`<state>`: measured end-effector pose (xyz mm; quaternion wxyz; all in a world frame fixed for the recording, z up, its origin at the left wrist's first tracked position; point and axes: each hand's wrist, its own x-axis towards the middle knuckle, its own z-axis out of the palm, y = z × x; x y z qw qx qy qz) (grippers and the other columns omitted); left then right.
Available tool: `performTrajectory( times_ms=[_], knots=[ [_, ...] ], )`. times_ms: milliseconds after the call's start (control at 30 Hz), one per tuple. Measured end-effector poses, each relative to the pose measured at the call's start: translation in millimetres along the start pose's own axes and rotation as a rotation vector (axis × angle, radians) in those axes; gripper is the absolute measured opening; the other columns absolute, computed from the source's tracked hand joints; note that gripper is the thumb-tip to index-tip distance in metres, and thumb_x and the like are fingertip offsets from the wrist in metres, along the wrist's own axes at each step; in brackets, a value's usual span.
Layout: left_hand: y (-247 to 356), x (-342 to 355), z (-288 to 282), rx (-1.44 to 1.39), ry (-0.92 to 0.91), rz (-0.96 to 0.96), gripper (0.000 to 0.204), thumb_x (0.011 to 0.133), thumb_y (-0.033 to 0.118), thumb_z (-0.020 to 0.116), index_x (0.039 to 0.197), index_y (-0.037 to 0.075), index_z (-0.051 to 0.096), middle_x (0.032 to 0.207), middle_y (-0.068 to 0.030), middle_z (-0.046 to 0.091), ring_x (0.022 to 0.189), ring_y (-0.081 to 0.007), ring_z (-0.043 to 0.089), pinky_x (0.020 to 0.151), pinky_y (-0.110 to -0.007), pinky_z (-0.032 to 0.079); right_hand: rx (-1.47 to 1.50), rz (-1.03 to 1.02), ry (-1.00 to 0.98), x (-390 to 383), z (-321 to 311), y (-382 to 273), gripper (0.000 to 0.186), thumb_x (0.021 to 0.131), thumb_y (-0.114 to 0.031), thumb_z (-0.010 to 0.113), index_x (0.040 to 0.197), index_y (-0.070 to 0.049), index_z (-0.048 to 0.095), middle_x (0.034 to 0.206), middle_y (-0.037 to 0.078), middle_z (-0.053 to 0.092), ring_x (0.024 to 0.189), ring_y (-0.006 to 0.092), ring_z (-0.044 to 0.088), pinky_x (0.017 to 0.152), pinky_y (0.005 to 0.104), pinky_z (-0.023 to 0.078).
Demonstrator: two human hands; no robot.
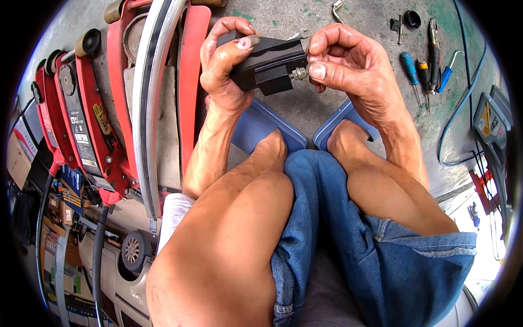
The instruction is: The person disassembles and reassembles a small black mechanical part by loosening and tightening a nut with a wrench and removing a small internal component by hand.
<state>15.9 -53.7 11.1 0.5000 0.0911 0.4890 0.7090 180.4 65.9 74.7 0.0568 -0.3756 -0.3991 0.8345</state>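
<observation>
A black block-shaped part [267,61] with stepped edges is held up in front of my knees. My left hand [224,71] is closed around its left end, the thumb lying on top. From the part's right side sticks out a short metal bolt with a nut [298,73]. Thumb and fingers of my right hand [354,68] are pinched together at the bolt's outer end; the fingertips partly hide what they grip. Behind the hands, an open-end wrench [299,35] shows in part on the concrete floor.
Red floor jacks [92,114] stand at left, with a long curved metal strip [147,98] across one. On the floor at right lie a blue screwdriver [409,68], pliers [434,54], a round black cap [412,19] and a blue hose [463,120]. My blue sandals [267,128] rest below the hands.
</observation>
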Motion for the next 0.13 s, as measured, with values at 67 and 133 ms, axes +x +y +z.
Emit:
performTrajectory(
  times_ms=[67,133],
  knots=[
    [-2.5,0.5,-0.9,-0.007,-0.005,0.004,0.031,0.073,0.019,0.061,0.094,-0.003,0.056,0.085,-0.0084,0.057,0.076,-0.0145,0.054,0.072,-0.025,0.044,-0.006,-0.003,0.007,-0.1,-0.3,0.1,0.028,0.077,-0.009,0.076,0.099,-0.003,0.06,0.088,0.003,0.059,0.076,0.0094,0.059,0.066,0.0231,0.049],
    [-4.0,1.9,0.2,-0.021,0.058,-0.031,0.032,0.073,0.018,0.061,0.097,-0.003,0.057,0.09,-0.0067,0.057,0.08,-0.0141,0.054,0.075,-0.024,0.042,0.02,-0.006,0.024,1.0,-0.7,-0.2,0.028,0.078,-0.01,0.076,0.1,-0.003,0.06,0.089,0.003,0.06,0.076,0.0101,0.059,0.068,0.0234,0.049]
  ],
)
